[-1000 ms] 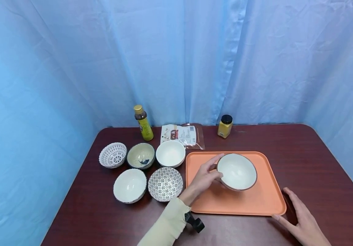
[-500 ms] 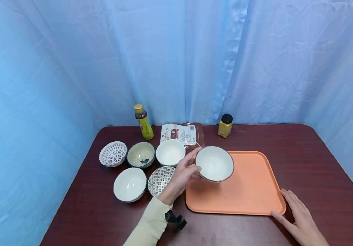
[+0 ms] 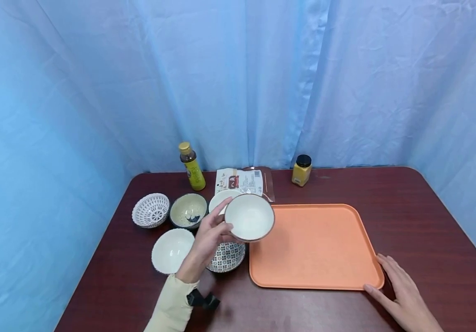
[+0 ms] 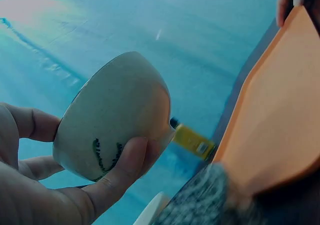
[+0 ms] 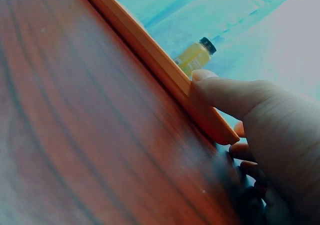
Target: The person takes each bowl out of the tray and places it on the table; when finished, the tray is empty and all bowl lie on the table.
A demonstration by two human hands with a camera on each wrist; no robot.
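My left hand (image 3: 211,237) grips a white bowl (image 3: 249,216) with a thin brown rim by its left side. It is raised and tilted with its inside facing me, overlapping the tray's left edge and two other bowls. In the left wrist view, dark green marks show on the outside of the held bowl (image 4: 117,105), beside my thumb. At the front right corner of the orange tray (image 3: 312,246), my right hand (image 3: 404,295) holds the corner between thumb and fingers. The right wrist view shows the thumb (image 5: 225,92) against the tray's rim (image 5: 165,70).
Left of the tray are a lattice-patterned bowl (image 3: 151,210), a bird-painted bowl (image 3: 188,210), a plain white bowl (image 3: 173,251), a partly hidden white bowl (image 3: 218,198) and a tile-patterned bowl (image 3: 227,258). Behind them stand a bottle (image 3: 192,168), a packet (image 3: 244,180) and a yellow jar (image 3: 302,170).
My left hand has carried the bowl leftward from over the tray's middle to its left edge. My right hand has closed in on the tray's corner.
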